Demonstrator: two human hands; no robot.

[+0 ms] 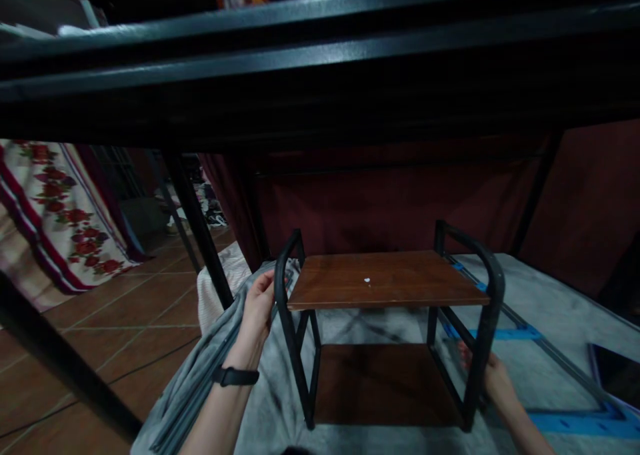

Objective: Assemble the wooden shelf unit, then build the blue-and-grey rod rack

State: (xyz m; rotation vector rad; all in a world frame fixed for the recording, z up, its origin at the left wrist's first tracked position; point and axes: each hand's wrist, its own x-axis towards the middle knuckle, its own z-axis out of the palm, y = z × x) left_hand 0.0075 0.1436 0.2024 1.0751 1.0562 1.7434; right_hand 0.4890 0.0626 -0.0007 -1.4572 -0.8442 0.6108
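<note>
Because the small two-tier rack (pixel 383 281) of black metal tubing and brown wooden boards stands on a soft, rumpled grey bed cover (pixel 550 295), a hold at each end looks meant to keep it level and steady. The left hand (pixel 259 303), with a black wristband (pixel 235 376) on its wrist, is curled around the rounded tube loop at the rack's left end, near the top board. The right hand (pixel 495 378) sits low at the front post of the right end; the post hides its fingers, so I cannot tell whether it grips or only rests there. A white speck (pixel 367 280) lies on the top board. The rack stands square to the person, under a black metal bed rail (pixel 320 61), with a dark red curtain (pixel 400 201) behind it. Blue strips (pixel 510 333) cross the cover on the right, and a terracotta tiled floor (pixel 125 308) lies to the left.
</note>
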